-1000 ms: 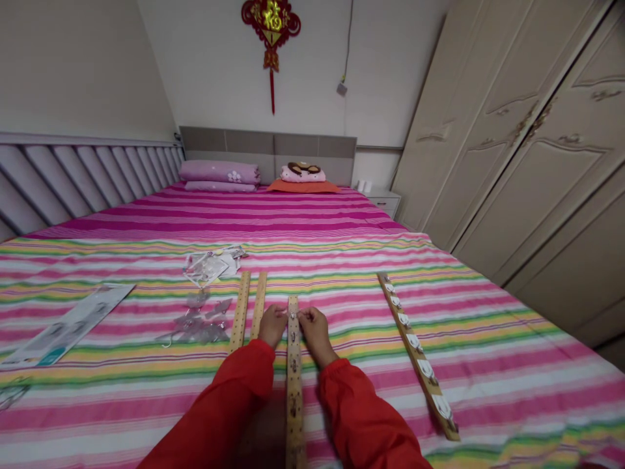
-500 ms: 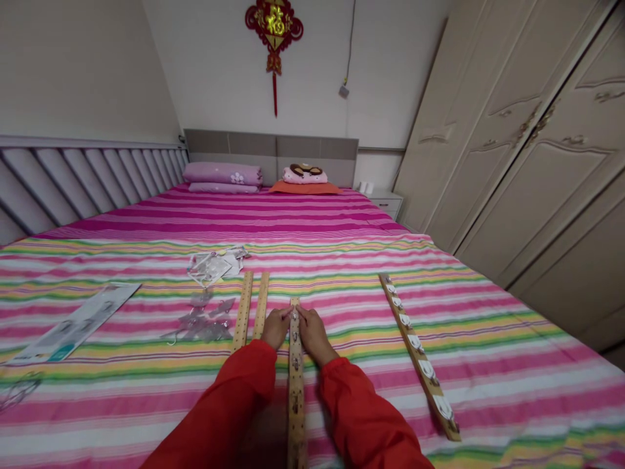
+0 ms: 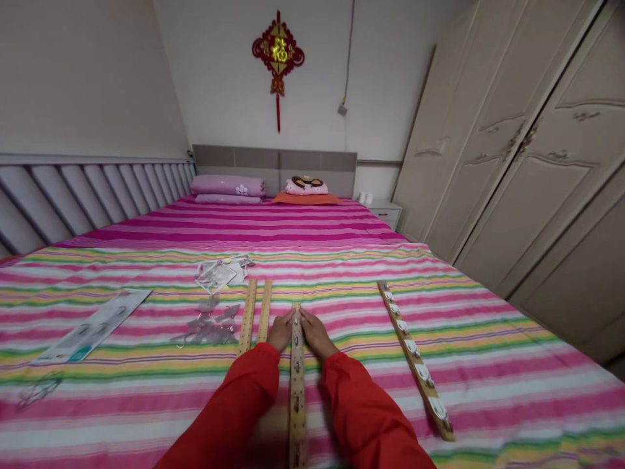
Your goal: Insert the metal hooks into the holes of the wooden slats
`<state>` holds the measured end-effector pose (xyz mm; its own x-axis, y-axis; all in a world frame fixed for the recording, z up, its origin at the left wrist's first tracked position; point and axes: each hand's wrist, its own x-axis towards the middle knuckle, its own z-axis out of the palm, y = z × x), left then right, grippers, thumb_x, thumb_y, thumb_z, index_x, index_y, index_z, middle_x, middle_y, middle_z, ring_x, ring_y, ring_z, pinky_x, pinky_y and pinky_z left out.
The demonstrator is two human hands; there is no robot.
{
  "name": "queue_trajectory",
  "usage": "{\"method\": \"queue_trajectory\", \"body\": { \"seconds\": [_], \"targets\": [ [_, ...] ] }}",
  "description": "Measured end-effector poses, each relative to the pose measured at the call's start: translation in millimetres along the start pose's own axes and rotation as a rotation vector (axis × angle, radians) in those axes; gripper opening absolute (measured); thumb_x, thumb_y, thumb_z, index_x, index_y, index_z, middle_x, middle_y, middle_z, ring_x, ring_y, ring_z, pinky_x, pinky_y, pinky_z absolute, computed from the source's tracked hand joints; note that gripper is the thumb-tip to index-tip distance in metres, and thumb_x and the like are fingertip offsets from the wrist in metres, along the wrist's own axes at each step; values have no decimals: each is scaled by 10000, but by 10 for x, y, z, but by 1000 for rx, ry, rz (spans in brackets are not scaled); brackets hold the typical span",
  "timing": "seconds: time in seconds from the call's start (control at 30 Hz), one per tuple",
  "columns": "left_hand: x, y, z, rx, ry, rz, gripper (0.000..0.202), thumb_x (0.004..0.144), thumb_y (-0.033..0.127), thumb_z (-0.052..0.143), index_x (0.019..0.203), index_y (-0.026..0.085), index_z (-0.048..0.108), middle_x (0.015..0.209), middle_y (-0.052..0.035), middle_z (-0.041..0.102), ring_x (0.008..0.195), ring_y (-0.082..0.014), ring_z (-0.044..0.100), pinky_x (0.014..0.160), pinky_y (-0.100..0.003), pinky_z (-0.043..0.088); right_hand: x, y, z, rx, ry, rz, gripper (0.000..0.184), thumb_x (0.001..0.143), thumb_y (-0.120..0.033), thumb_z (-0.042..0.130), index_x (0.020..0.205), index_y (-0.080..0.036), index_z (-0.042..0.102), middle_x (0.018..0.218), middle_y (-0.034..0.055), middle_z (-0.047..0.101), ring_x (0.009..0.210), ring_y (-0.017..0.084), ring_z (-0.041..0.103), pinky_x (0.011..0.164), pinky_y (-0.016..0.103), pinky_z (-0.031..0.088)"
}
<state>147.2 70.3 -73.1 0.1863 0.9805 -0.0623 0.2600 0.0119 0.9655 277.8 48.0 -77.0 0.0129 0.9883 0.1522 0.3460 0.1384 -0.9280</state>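
A long wooden strip (image 3: pixel 297 384) with a row of metal hooks lies on the striped bedspread, pointing away from me. My left hand (image 3: pixel 280 332) is closed on the left edge of its far end. On the opposite edge, my right hand (image 3: pixel 315 333) grips the same end, and a small metal hook shows between the two hands. Two bare wooden strips with holes (image 3: pixel 247 316) lie just left of my left hand. Off to the right is another wooden strip (image 3: pixel 414 366), carrying several hooks on white backings.
Left of the strips lie a pile of clear adhesive hooks (image 3: pixel 209 327), some opened packets (image 3: pixel 222 272), a packaging card (image 3: pixel 97 329) and thin metal loops (image 3: pixel 41 389). A bed rail (image 3: pixel 97 189) runs along the left; a wardrobe (image 3: pixel 527 195) stands at right.
The whole view has shifted slightly downward in the frame. Both hands have eased from fingertips pressed over the hook to holding the strip's sides.
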Motion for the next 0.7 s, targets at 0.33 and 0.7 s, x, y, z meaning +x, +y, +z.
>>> {"method": "queue_trajectory", "body": {
  "seconds": [0.33, 0.7],
  "targets": [
    [-273, 140, -38, -218, -41, -120, 757, 724, 292, 550, 1420, 143, 290, 1151, -103, 633, 1046, -193, 583, 921, -301, 422, -165, 10, -12, 234, 114, 176, 823, 743, -598, 542, 1367, -81, 400, 1421, 157, 391, 1329, 273, 339, 1104, 393, 233],
    [-974, 331, -359, -221, 53, -94, 657, 632, 334, 647, 1230, 90, 529, 1239, -178, 575, 1091, -256, 566, 885, -338, 459, -424, 233, 40, 354, 215, 157, 749, 720, -595, 574, 1309, -140, 494, 1359, 146, 487, 1242, 291, 464, 1006, 416, 384]
  ]
}}
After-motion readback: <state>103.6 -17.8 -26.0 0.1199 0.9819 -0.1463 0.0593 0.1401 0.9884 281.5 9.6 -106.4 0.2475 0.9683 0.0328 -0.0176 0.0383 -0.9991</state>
